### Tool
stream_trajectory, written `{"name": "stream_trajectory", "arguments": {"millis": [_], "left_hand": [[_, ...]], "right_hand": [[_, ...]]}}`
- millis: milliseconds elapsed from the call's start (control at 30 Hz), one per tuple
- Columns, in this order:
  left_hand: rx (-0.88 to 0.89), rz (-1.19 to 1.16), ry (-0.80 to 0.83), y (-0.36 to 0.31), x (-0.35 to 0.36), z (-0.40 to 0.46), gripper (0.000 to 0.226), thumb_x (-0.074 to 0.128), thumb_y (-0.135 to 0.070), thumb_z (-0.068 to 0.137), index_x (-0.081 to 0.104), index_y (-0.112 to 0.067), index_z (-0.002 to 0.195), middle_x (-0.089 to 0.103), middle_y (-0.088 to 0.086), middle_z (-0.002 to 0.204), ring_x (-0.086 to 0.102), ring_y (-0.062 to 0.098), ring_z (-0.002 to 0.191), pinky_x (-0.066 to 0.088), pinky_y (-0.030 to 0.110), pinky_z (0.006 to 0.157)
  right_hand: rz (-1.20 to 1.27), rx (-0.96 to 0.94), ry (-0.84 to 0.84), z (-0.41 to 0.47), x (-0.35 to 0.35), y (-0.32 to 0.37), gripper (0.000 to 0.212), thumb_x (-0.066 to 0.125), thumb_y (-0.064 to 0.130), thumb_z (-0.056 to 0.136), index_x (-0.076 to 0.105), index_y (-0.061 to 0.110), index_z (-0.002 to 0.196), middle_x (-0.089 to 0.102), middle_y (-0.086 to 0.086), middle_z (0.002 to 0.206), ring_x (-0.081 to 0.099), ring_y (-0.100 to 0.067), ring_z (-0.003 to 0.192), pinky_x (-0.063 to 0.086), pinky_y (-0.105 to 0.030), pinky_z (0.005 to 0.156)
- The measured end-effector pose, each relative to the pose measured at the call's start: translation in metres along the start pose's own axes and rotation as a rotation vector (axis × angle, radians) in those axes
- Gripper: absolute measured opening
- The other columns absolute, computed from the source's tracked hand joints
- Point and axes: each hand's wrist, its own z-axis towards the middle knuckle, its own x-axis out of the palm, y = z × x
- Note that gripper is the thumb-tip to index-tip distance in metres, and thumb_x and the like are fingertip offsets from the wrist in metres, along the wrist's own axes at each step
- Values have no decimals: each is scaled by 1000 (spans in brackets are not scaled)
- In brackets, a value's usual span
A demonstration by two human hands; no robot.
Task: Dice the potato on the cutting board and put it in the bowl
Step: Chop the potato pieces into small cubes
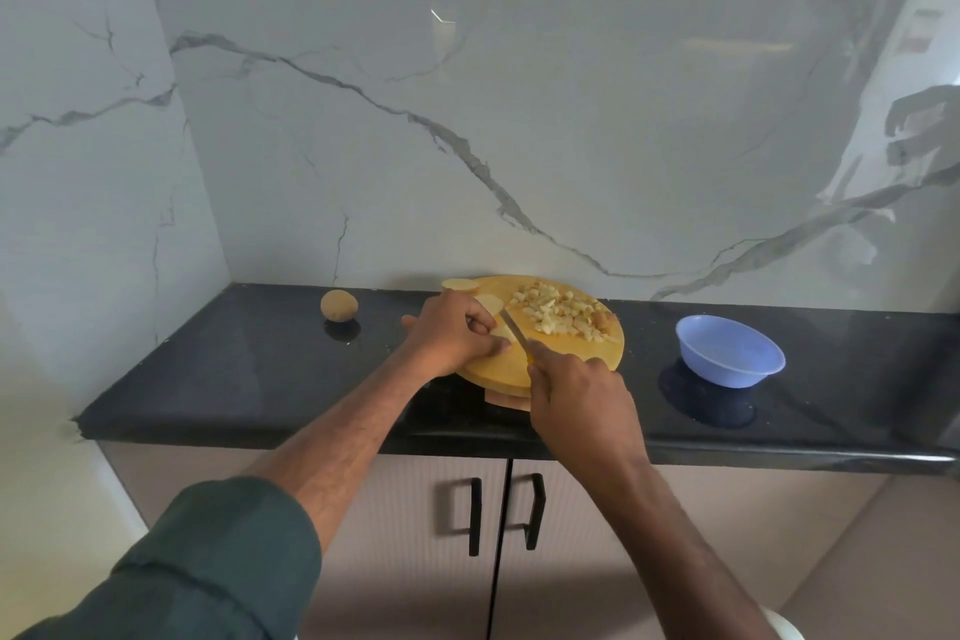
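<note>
A round wooden cutting board lies on the black counter. A heap of diced potato covers its far right part. Potato slices lie at its far left edge. My left hand holds down a pale potato piece on the board, fingers curled over it. My right hand grips the handle of a knife, whose blade rests against that piece. The blue bowl stands empty to the right of the board.
A whole unpeeled potato sits on the counter left of the board. A marble wall rises directly behind. Cabinet doors with black handles are below the counter's front edge.
</note>
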Motion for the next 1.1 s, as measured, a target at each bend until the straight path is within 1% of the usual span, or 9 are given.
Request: {"name": "stream_trajectory", "arguments": {"millis": [167,367,500,600,700,800,867,967,1100], "left_hand": [[4,15,-16,1,1,0,21,83,-39,80,78,-28,97,68,-19,78,60,4,94,31,43,95],[3,8,-55,3,9,3,12,81,-37,81,77,-28,88,70,-14,72,59,0,85,26,41,89],[4,35,-78,1,12,1,13,78,-35,83,78,-23,87,73,-8,74,58,-3,81,24,39,85],[-10,31,-68,1,11,3,12,79,-33,83,77,-22,86,73,-8,76,60,-1,83,26,45,96],[-27,18,-30,1,9,7,8,82,-33,81,75,-29,83,69,-15,75,55,-8,81,23,54,110],[-28,4,-12,1,8,7,11,83,-32,80,73,-33,83,68,-17,75,54,-8,82,24,56,110],[-24,-5,-28,2,9,7,9,83,-33,80,76,-29,85,70,-15,76,55,-7,82,25,54,109],[-14,-14,-54,3,12,7,10,82,-33,79,78,-25,81,73,-14,80,57,-4,84,28,53,109],[-2,-11,-45,3,12,6,12,83,-37,79,78,-27,85,70,-21,84,60,6,101,27,57,110]], "right_hand": [[-18,-2,4,2,0,1,43,36,38,107,47,36,149,68,-2,89,63,-23,76,58,-39,69],[-45,-11,20,2,0,4,43,36,36,107,47,35,149,67,-4,91,63,-26,78,55,-37,67],[-88,-17,39,4,1,6,40,36,34,107,51,32,145,67,-6,91,61,-27,77,49,-35,63],[-93,-31,62,7,0,8,35,37,32,107,58,25,134,66,-6,89,61,-26,76,53,-37,64],[-68,-35,73,12,-1,10,33,39,29,106,62,22,128,66,-7,93,61,-27,79,51,-38,66],[-46,-37,78,13,-1,13,33,40,27,105,63,19,128,66,-10,98,58,-29,81,44,-37,66],[-33,-20,84,11,0,15,34,40,27,106,61,19,131,64,-10,97,55,-28,79,42,-36,65],[-32,-17,99,5,0,14,36,38,28,106,58,21,135,64,-9,96,57,-28,80,45,-37,65],[-56,-53,121,-10,-10,10,37,37,26,107,54,21,140,65,-5,95,58,-26,82,51,-38,69]]}}
